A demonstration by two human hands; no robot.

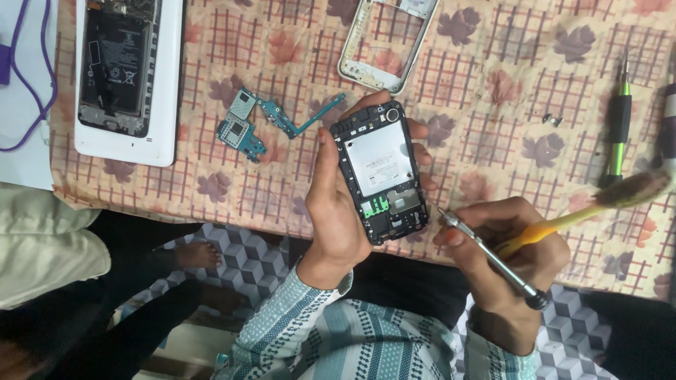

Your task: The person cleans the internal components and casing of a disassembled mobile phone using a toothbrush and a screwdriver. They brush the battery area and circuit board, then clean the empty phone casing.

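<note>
My left hand [336, 211] grips an opened black phone [380, 169] with its back cover off, showing a silver plate, a round camera lens at the top and a green part near the bottom. My right hand [514, 267] holds a thin metal screwdriver [486, 257] whose tip points at the phone's lower right corner. The same hand also holds a yellow-handled brush [598, 204] that sticks out to the right.
On the checked leaf-pattern cloth [493, 84] lie blue circuit boards [260, 123], a white phone frame [384, 42], an opened white-edged phone with a black battery [127, 70], a green screwdriver [618, 127] and small screws [553, 119]. A purple cable [21, 77] lies at left. A bare foot [201, 253] shows below.
</note>
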